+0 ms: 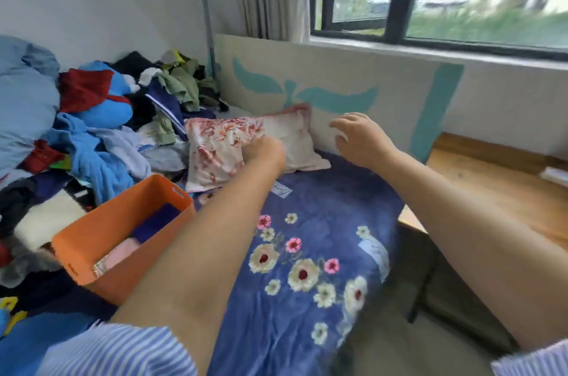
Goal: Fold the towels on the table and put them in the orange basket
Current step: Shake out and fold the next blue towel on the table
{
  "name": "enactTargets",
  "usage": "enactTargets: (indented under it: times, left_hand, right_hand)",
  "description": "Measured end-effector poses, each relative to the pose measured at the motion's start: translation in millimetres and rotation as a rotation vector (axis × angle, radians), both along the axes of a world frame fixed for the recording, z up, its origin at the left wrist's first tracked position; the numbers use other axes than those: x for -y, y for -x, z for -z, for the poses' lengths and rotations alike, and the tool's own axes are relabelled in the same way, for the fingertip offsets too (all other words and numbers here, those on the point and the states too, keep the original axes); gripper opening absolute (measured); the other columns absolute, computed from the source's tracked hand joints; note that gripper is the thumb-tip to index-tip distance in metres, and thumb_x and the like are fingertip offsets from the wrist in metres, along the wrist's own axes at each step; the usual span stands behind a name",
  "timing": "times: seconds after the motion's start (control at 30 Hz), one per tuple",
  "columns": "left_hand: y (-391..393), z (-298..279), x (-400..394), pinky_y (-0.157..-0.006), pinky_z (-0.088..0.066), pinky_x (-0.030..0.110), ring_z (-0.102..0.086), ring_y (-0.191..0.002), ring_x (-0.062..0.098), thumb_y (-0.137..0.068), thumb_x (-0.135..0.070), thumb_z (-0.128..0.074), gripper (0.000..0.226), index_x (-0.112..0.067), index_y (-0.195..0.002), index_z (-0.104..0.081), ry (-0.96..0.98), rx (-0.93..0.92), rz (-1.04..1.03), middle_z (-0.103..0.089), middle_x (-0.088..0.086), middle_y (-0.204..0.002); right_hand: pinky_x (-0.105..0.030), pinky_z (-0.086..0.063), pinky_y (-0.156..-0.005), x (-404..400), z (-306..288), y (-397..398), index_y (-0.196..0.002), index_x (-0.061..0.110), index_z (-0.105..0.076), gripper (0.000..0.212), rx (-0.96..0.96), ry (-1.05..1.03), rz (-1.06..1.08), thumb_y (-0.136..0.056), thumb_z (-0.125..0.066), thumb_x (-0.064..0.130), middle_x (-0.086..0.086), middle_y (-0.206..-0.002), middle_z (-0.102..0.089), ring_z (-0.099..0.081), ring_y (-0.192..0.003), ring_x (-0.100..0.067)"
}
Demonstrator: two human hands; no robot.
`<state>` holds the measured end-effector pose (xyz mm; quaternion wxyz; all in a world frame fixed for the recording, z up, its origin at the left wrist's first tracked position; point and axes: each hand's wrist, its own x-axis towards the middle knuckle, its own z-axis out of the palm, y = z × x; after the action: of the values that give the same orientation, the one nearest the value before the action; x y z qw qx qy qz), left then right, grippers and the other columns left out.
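An orange basket (123, 231) sits on the bed at the left, holding folded pink and dark blue cloth. My left hand (264, 149) reaches forward onto a floral pink-and-white pillow (221, 148), fingers curled into its fabric. My right hand (359, 137) hovers to the right of the pillow with fingers spread and relaxed, holding nothing. A heap of mixed clothes and towels (101, 136) in blue, red, green and black lies behind and left of the basket.
A blue floral blanket (307, 252) covers the bed under my arms. A white headboard panel with teal shapes (322, 80) stands behind the pillow. A wooden ledge (491, 185) and window are at the right. A light blue duvet (21, 105) lies far left.
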<state>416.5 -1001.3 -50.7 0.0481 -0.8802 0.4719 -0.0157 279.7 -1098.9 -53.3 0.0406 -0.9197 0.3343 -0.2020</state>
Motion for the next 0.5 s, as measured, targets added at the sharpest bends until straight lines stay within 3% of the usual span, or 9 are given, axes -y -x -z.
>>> enactTargets:
  times: [0.13,0.3,0.5]
  left_hand:
    - [100.5,-15.0,54.5,-0.102,-0.038,0.039,-0.040,-0.130,0.029,-0.092,-0.016,-0.046,0.041,-0.007,-0.131,-0.047,0.053,0.023,0.252,-0.043,0.013,-0.138]
    - [233.3,-20.7,118.0,-0.099,-0.039,0.037,-0.040,-0.127,0.028,-0.093,-0.017,-0.042,0.037,-0.008,-0.129,-0.048,0.074,0.034,0.533,-0.045,0.013,-0.133]
    - [397.2,-18.6,184.3,-0.094,-0.041,0.037,-0.042,-0.124,0.029,-0.094,-0.018,-0.043,0.034,-0.008,-0.125,-0.051,0.094,-0.033,0.768,-0.045,0.013,-0.130]
  right_hand:
    - [-0.031,-0.030,-0.107,19.9,-9.1,124.6,-0.124,0.004,-0.055,0.037,0.008,-0.014,0.239,-0.088,-0.047,0.006,-0.017,-0.129,-0.055,-0.047,-0.124,-0.029]
    - [-0.040,-0.042,-0.099,37.6,-5.8,274.4,-0.116,0.005,-0.059,0.032,0.025,-0.071,0.540,-0.088,-0.045,0.009,-0.016,-0.122,-0.059,-0.051,-0.117,-0.032]
    - [-0.037,-0.035,-0.106,60.5,-0.4,434.4,-0.132,0.010,-0.047,0.041,0.010,-0.145,0.755,-0.091,-0.041,0.011,-0.011,-0.137,-0.049,-0.041,-0.128,-0.026]
